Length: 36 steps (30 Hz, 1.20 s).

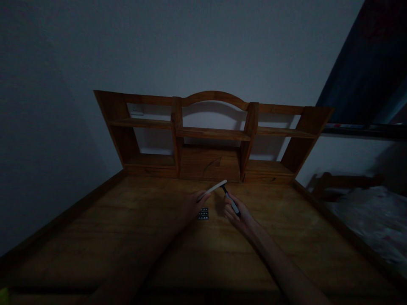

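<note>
A black-and-grey razor-like tool (233,204) seems to touch a pale stick's (216,187) far tip, both beyond a small dark pack (203,213) on the wooden counter (203,254). Left of the pack, the left hand (191,205) pinches the stick; right of it, the right hand (244,214) wraps the tool's handle. Apparently the step is working head against stick, calling for steady alignment.

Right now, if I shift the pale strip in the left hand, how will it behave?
Probably stiff: the pale strip looks straight though the left hand grips near one end. Likely light, being so slender. It might nudge the grey-and-black tool, whose tip touches or overlaps it in view.
</note>
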Tool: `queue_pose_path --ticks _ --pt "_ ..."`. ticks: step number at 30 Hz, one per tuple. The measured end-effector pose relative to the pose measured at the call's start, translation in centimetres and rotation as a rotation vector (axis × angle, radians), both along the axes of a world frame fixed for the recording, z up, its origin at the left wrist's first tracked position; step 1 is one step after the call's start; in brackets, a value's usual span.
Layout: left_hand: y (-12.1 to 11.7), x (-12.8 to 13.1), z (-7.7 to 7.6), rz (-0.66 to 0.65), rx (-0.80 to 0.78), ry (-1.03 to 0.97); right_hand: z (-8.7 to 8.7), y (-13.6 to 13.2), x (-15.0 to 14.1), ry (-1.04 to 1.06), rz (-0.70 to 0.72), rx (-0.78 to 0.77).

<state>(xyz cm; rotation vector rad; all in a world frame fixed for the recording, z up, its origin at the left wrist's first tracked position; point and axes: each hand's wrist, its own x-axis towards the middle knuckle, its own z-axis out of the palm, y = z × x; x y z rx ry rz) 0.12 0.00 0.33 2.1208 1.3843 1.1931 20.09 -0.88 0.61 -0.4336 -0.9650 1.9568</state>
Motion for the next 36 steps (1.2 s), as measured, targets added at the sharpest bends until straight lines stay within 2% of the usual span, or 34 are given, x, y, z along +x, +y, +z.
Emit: queue_pose_path --ticks 6,16,22,26,36 --pt "-0.04 0.34 0.15 0.024 0.0 -0.025 0.22 -0.11 -0.2 -0.001 -0.06 -0.023" --pt "0.1 0.16 -0.09 0.011 0.001 -0.004 0.28 -0.1 0.2 0.103 -0.057 -0.002" --pt "0.2 0.05 -0.25 0.015 0.022 -0.022 0.04 -0.01 0.09 0.017 -0.01 -0.006" --pt "0.01 0.02 -0.01 0.007 0.008 -0.019 -0.04 -0.01 -0.11 -0.005 -0.028 0.01" --pt "0.21 0.21 -0.35 0.036 0.013 -0.012 -0.23 0.49 0.71 0.129 -0.041 -0.004"
